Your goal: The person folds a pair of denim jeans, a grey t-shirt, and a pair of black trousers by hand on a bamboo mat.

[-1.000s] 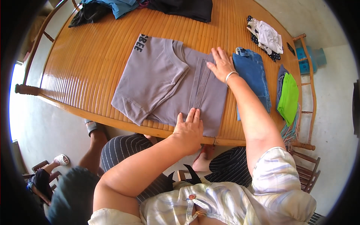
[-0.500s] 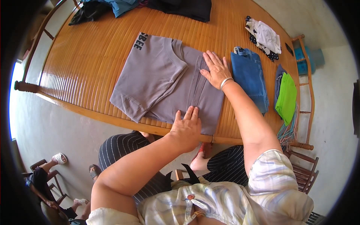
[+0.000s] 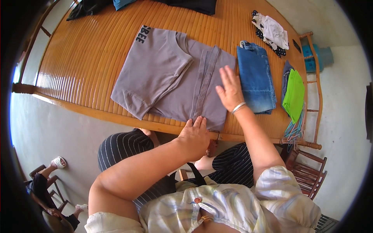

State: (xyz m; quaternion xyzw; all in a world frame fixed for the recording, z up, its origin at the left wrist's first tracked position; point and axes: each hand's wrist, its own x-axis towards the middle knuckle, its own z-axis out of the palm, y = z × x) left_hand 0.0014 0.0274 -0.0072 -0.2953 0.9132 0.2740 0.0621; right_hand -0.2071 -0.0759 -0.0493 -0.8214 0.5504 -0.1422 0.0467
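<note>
Shirt (image 3: pixel 163 72) just beyond left hand (image 3: pixel 195 139), touching fingertips (image 3: pixel 199 121)

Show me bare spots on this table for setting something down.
Bare: left of the grey shirt, out to the table rim; also between the shirt and dark clothes at the picture's top. Crowded: the right side, with jeans, green garment and white garment.
</note>
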